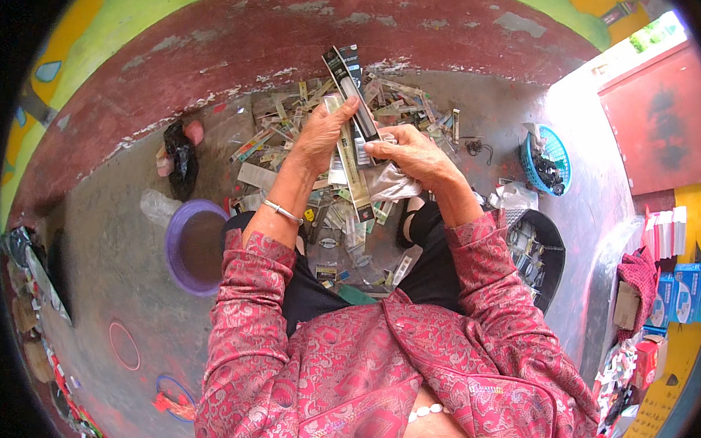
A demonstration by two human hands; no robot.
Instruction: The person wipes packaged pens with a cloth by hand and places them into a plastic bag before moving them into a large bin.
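In front of my chest, my left hand (324,135) is closed round several long, narrow packages, its thumb pressed on top. One is a black card package (348,88) with a pale tube-shaped window, tilted upward. Beneath the thumb, a gold-and-clear strip package (350,167) hangs down toward the floor. My right hand (415,154) pinches the lower end of the black package between thumb and fingers. Crumpled see-through plastic (394,183) hangs below that hand; whether the fingers grip it, I cannot tell. Below both hands lies a spread pile of similar flat packages (420,100).
On the left stand a purple basin (172,256) and a black bag (181,160). To the right are a blue basket (567,160) with dark items and a black tub (556,248) of packages. Blue boxes (687,292) line the right edge. A red wall (262,45) rises behind the pile.
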